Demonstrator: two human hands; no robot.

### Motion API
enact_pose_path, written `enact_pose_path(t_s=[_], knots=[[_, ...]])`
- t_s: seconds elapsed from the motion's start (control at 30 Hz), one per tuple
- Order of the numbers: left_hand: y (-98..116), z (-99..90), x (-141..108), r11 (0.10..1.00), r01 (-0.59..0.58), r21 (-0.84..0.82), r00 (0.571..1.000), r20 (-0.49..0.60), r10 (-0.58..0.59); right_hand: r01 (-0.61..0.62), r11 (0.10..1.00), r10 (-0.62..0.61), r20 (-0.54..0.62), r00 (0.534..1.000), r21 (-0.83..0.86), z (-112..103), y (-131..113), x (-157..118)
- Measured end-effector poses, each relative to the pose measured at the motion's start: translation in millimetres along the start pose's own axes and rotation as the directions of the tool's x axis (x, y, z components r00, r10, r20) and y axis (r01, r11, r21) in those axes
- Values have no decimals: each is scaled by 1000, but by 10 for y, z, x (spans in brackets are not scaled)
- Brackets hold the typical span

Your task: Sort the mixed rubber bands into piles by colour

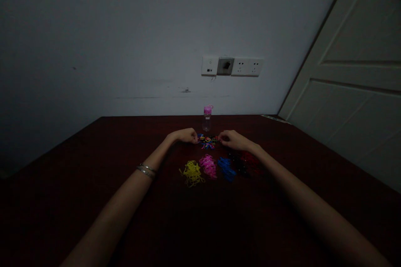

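A mixed pile of small coloured elastic bands (207, 140) lies on the dark red table. My left hand (189, 135) is at the pile's left edge, fingers curled closed; what they hold, if anything, is hidden. From the right, my right hand (233, 139) reaches the pile's other edge with thumb and fingers pinched together, and anything between them is too small to make out. Nearer to me lie sorted heaps: yellow bands (192, 173), pink bands (208, 166), blue bands (226, 169), dark bands (239, 164) and dim red bands (252, 162), partly beside my right forearm.
Behind the pile stands a clear bottle (206, 122) with a pink cap. The table (140, 221) meets a pale wall (140, 50) with a row of sockets (247, 67). A panelled white door (354, 71) is on the right. The light is dim.
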State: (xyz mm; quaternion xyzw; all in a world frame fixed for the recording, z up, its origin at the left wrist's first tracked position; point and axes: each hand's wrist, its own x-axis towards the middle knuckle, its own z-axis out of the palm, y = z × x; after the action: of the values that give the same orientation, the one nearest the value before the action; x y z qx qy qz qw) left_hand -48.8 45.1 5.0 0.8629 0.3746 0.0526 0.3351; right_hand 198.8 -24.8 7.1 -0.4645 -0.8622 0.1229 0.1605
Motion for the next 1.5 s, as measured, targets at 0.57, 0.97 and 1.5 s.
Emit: enact_pose_path(t_s=[0.57, 0.97, 1.5], knots=[[303, 12, -106, 984, -4, -180, 978, 204, 41, -19, 999, 19, -7, 1000, 42, -86, 13, -13], [397, 167, -76, 983, -49, -178, 930, 350, 110, -11, 994, 14, -26, 1000, 111, 165, 45, 39], [76, 36, -33, 959, -12, -284, 998, 54, 28, -48, 999, 49, -77, 996, 11, 270, -77, 51]])
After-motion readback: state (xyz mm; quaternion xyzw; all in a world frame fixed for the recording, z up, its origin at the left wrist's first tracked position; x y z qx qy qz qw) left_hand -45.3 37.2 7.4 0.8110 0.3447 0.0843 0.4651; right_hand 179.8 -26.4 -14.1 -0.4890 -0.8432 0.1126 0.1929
